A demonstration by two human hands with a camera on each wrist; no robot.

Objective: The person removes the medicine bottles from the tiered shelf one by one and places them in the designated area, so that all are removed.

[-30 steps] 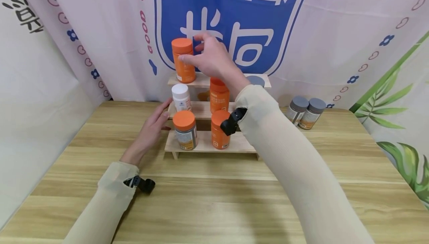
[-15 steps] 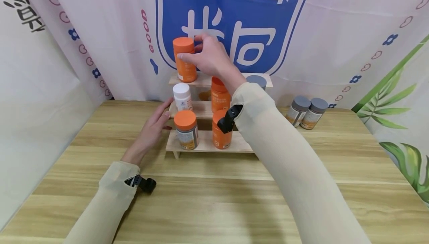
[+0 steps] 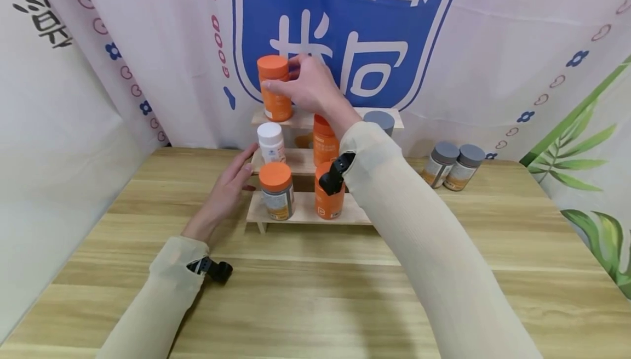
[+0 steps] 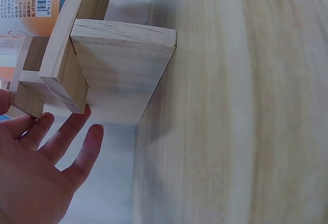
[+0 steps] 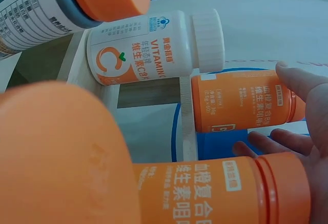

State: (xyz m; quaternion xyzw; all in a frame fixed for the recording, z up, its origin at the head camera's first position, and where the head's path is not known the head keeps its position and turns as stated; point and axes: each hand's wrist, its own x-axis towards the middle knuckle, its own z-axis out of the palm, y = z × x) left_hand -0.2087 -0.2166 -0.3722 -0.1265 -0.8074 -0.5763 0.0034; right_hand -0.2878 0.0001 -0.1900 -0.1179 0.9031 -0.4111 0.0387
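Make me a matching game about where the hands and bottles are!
Column one:
1. left hand
2. right hand
3. white bottle
4. two grey-lidded jars side by side

Column two:
A. on the middle shelf
B. at the left end of the rack
C. on the table, right of the rack
D. at the top orange bottle

Pairs: 1-B, 2-D, 3-A, 4-C

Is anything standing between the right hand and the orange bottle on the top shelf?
Nothing visible does: the right hand is right beside the top orange bottle, thumb in front of it. The middle orange bottle stands lower, outside that gap.
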